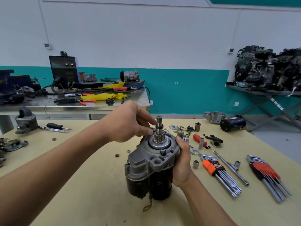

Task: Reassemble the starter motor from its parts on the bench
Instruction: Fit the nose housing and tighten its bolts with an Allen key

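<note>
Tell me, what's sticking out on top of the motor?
A toothed gear on a metal shaft stands up from the motor. The left hand covers the rim behind it.

A white wall with a teal lower band closes the room. Against it at left stands a steel-topped table cluttered with tools and a dark welding machine. At right, a grey scissor-legged stand carries black engine assemblies. The floor is pale grey.
</note>
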`<state>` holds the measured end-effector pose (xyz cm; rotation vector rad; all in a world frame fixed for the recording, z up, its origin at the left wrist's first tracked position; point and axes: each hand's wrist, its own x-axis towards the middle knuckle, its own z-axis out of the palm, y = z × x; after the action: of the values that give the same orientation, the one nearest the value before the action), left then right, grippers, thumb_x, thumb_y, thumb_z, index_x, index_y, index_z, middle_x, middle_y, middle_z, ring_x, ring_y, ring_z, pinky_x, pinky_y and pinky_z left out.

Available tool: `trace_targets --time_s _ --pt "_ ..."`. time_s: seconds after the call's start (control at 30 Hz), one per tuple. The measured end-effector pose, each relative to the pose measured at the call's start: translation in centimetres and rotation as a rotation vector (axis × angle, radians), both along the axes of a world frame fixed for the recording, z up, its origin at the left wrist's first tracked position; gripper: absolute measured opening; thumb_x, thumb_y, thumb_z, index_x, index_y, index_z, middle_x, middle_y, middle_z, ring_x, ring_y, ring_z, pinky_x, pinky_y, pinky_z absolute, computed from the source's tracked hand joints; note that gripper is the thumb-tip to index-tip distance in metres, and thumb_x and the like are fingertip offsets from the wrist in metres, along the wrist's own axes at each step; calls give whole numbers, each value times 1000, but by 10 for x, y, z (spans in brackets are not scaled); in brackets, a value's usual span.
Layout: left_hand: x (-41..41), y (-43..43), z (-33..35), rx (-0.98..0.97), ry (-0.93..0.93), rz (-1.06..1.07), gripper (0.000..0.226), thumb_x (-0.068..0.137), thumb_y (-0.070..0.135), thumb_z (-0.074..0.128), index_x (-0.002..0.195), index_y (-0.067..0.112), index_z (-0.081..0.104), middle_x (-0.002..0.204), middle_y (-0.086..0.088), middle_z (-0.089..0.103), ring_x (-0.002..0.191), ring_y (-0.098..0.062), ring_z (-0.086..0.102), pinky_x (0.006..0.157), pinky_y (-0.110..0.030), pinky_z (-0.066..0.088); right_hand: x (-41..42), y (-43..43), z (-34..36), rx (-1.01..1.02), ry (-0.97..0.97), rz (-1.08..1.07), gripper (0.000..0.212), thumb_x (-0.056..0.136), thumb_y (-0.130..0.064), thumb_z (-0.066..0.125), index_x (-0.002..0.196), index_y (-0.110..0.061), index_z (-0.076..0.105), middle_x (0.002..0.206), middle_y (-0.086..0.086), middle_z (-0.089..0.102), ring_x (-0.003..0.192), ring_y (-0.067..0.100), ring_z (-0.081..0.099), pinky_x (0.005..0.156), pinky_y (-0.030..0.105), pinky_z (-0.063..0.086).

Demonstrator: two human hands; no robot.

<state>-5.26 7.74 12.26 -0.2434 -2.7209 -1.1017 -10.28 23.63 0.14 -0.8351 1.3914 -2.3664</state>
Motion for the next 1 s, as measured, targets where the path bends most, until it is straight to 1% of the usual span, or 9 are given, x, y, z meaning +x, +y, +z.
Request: trace_targets --time_s 0.13,0.27,0.4,0.5,0.67,0.77,0.83,0.9,1.0 --pt "3 2 2 -91 43 15 33 82 3 80 86 34 71 81 11 78 75 -1 73 64 -10 55 -1 1 -1 -6 -35 -4 53 77 -61 48 99 -25 79 102 7 77 98 20 73 78 25 57" --pt "6 1 3 -174 57 11 36 83 3 79 94 36 71 85 11 78 78 1 73 70 -10 56 -2 1 -1 -11 -35 1 55 77 -60 46 99 -23 80 102 8 77 97 20 73 78 26 57" --pt "9 1 -1 -200 86 15 32 85 1 76 109 22 76 90 11 78 80 3 72 71 -7 55 -4 1 -3 -17 -36 1 55 77 -61 47 100 -22 79 104 10 76 99 22 72 79 27 57" --pt "10 1 -7 -204 131 23 28 87 6 76 110 22 77 91 13 78 82 6 71 75 -7 54 -5 2 -5 -24 -41 7 54 77 -60 48 100 -22 79 104 10 76 99 22 72 79 27 57" --pt "8 2 -20 -105 231 85 15 84 11 80 94 22 81 79 20 74 73 6 70 66 -4 50 -5 1 -6 -18 -16 25 55 74 -62 60 101 -18 79 105 12 75 99 23 72 80 28 57" --pt "4 2 -24 38 213 104 10 80 12 83 88 17 81 75 10 77 69 1 72 62 -6 50 -6 1 -7 -29 -13 33 52 75 -60 58 100 -19 79 103 10 76 98 22 72 79 27 57" --pt "5 1 -26 113 195 75 12 76 19 85 87 17 81 77 9 78 72 -1 72 61 -8 51 -7 1 -8 -43 -12 37 51 76 -60 61 100 -19 79 103 10 76 98 22 72 79 27 57" --pt "6 0 -30 146 199 68 26 72 39 80 92 23 80 84 17 77 81 2 71 64 -10 52 -9 1 -9 -65 -18 54 60 68 -65 72 102 -16 79 106 13 75 100 24 72 81 29 57" --pt "6 -11 -42 194 209 126 48 78 62 65 118 37 70 109 28 71 102 10 62 86 -22 52 -14 5 -9 -77 -48 107 70 61 -67 77 104 -12 78 110 16 74 102 26 71 82 32 57"
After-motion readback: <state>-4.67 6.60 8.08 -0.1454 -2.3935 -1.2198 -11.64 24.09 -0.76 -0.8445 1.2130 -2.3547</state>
